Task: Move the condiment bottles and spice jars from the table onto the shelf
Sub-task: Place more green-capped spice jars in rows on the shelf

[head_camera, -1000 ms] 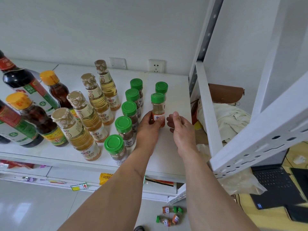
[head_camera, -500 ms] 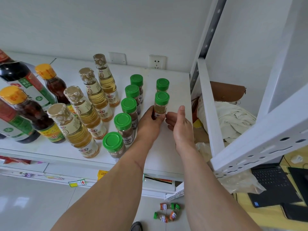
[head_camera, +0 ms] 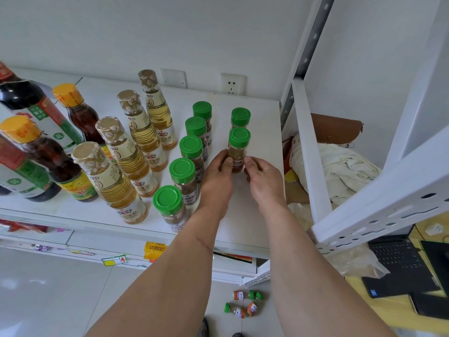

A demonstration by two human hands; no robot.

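The left hand and right hand both pinch 1 green-capped spice jar standing upright on the white shelf. Just beyond it stands another jar; 5 jars line up left of the left hand.

A plain white wall rises behind the grip, lit evenly by soft daylight. On it, straight beyond the grip, sit a white wall socket and, just left of that, a blank switch plate. To the right of the grip a white perforated metal upright climbs the wall, and a slotted white beam crosses nearer the camera. Beyond that frame lie a brown leather bag and crumpled pale cloth. Below the grip spreads a glossy pale grey tiled floor. Low at the right stands a yellow table bearing a black laptop.
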